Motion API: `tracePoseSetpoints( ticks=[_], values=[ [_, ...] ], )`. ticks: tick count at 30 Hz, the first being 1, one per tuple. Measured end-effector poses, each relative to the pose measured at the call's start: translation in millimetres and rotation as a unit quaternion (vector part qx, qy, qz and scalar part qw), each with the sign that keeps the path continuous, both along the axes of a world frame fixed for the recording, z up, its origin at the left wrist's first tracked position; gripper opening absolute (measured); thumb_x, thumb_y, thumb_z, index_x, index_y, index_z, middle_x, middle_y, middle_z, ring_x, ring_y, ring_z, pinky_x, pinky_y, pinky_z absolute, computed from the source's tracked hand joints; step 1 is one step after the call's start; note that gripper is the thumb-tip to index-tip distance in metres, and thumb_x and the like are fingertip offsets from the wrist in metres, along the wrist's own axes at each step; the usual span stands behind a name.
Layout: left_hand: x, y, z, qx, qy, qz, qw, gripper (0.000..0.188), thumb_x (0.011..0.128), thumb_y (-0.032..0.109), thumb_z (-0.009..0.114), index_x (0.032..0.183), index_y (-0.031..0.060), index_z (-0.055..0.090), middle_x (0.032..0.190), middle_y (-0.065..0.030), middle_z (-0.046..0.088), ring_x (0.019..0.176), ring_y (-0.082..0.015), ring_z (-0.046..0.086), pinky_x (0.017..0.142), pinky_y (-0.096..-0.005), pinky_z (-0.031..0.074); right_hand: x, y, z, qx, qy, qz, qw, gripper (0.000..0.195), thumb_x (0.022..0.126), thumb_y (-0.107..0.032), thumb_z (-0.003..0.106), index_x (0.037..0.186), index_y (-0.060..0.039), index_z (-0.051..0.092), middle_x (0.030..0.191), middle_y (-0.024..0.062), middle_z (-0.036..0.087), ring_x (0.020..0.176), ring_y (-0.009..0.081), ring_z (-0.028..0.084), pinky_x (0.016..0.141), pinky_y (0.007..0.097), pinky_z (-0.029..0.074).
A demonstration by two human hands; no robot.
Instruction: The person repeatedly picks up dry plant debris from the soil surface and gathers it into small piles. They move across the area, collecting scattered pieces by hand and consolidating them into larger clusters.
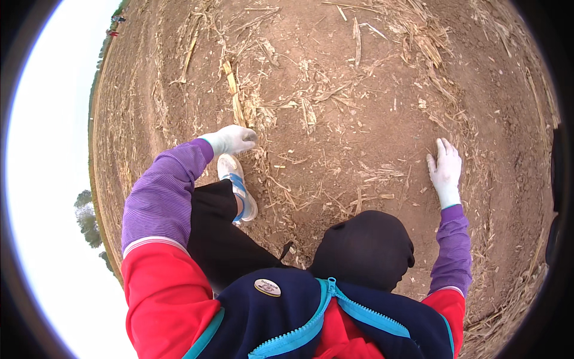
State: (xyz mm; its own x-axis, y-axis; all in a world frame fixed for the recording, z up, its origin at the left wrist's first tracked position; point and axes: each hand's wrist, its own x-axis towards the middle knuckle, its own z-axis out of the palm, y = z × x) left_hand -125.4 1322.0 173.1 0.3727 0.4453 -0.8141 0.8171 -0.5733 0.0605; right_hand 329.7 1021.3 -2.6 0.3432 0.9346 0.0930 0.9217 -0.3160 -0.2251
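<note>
My left hand [231, 139], in a white glove with a purple striped sleeve, is out to the left just above my light shoe [232, 169] with blue straps. Its fingers are curled, and whether anything is inside them cannot be made out. The lower end of a dry corn stalk [233, 92] lies right beside it on the soil. My right hand [445, 168], also in a white glove, is held out to the right over bare brown soil [403, 130]. Its fingers point away from me, with the thumb apart, and it holds nothing.
Dry husks and stalk pieces [309, 112] lie scattered over the field ahead. A thicker band of dry stalks and leaves [421, 40] runs along the upper right, and more straw [502, 327] lies at the lower right. Far off at the upper left are people [113, 33].
</note>
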Motion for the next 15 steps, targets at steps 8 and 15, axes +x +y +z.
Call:
tracePoseSetpoints(
  ticks=[8, 15],
  values=[
    [-67, -25, -5, -0.014, 0.003, 0.135, 0.991, 0.054, 0.085, 0.044, 0.063, 0.125, 0.0085, 0.057, 0.111, -0.0159, 0.066, 0.105, -0.0320, 0.061, 0.091, -0.0386, 0.047, -132, 145, 6, -0.111, -0.007, 0.183, 0.977, 0.061, 0.088, -0.043, 0.056, 0.139, -0.0129, 0.042, 0.146, 0.0145, 0.037, 0.136, 0.0417, 0.026, 0.108, 0.0592, 0.021],
    [-109, -12, -1, 0.079, -0.036, 0.230, 0.969, 0.067, 0.081, 0.045, 0.066, 0.132, 0.0042, 0.049, 0.115, -0.0199, 0.063, 0.107, -0.0347, 0.060, 0.092, -0.0405, 0.047, -131, 137, 3, -0.073, -0.015, 0.210, 0.975, 0.062, 0.084, -0.041, 0.059, 0.137, -0.0129, 0.045, 0.145, 0.0169, 0.037, 0.135, 0.0428, 0.027, 0.109, 0.0602, 0.019]
  ],
)
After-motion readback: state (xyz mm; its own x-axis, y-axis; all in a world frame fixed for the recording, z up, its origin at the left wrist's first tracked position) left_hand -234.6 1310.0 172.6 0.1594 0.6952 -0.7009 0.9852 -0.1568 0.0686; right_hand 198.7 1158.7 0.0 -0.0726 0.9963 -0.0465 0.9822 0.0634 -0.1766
